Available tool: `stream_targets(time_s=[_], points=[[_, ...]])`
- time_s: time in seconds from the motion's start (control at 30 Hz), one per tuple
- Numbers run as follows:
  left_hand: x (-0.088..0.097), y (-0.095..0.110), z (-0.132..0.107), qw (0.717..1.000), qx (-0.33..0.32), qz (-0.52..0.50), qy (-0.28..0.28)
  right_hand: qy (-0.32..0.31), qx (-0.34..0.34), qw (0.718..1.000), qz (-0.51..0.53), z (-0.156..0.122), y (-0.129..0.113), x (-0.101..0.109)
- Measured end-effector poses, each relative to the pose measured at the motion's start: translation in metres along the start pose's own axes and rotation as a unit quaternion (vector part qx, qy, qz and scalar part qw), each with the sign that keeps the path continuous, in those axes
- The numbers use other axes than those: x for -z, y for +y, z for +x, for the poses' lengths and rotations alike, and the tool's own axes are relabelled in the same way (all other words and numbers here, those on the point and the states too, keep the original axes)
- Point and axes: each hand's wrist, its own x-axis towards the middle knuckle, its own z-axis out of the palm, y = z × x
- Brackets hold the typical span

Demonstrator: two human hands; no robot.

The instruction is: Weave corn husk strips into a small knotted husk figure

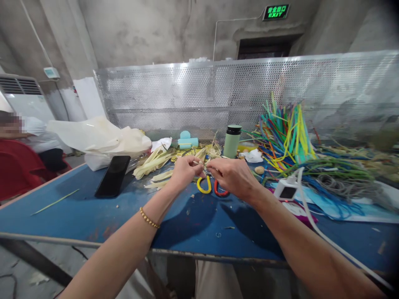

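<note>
Both my hands meet above the middle of the blue table. My left hand (186, 169) is closed in a pinch, thumb against fingers, on a small pale strip that looks like corn husk (205, 165). Opposite it, my right hand (232, 172) also pinches at the strip, its fingertips partly hidden. Just below lie scissors with one yellow handle loop (203, 191) and one red handle loop (220, 192); their blades are out of sight. A bunch of pale dried husks (152, 164) lies to the left of my hands.
A black phone (112, 176) and a white plastic bag (106, 139) lie at left. Behind my right hand stands a green bottle (232, 142). At right are colourful pipe cleaners (286, 133), cords and a white charger (285, 189) with a cable. A perforated metal screen (174, 95) borders the back.
</note>
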Motion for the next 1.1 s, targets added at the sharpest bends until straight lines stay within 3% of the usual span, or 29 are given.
stream_targets(time_s=[0.17, 0.27, 0.33, 0.43, 0.53, 0.77, 0.97, 1.03, 1.1], points=[[-0.002, 0.001, -0.006, 0.996, 0.020, 0.033, -0.081, 0.041, 0.024, 0.998, 0.046, 0.002, 0.006, -0.003], [0.000, 0.005, -0.011, 0.990, 0.026, 0.012, -0.138, 0.048, 0.006, 0.983, 0.175, 0.004, 0.014, -0.002], [0.002, 0.010, -0.013, 0.984, 0.039, -0.028, -0.174, 0.025, -0.031, 0.953, 0.301, 0.005, 0.020, 0.000], [0.006, 0.014, -0.014, 0.970, 0.056, -0.105, -0.214, -0.020, -0.112, 0.882, 0.457, 0.006, 0.026, 0.004], [0.008, 0.014, -0.012, 0.963, 0.066, -0.162, -0.207, -0.033, -0.167, 0.844, 0.509, 0.006, 0.026, 0.004], [0.004, 0.010, -0.008, 0.960, 0.077, -0.221, -0.151, -0.009, -0.192, 0.846, 0.496, 0.007, 0.016, -0.007], [0.000, 0.008, -0.006, 0.983, 0.010, -0.161, -0.084, -0.010, -0.187, 0.873, 0.450, 0.007, 0.018, -0.016], [-0.002, 0.009, -0.007, 0.988, 0.005, -0.146, -0.055, -0.015, -0.198, 0.874, 0.444, 0.007, 0.018, -0.018], [-0.004, 0.010, -0.008, 0.991, 0.009, -0.130, -0.036, -0.016, -0.192, 0.894, 0.404, 0.007, 0.016, -0.018]])
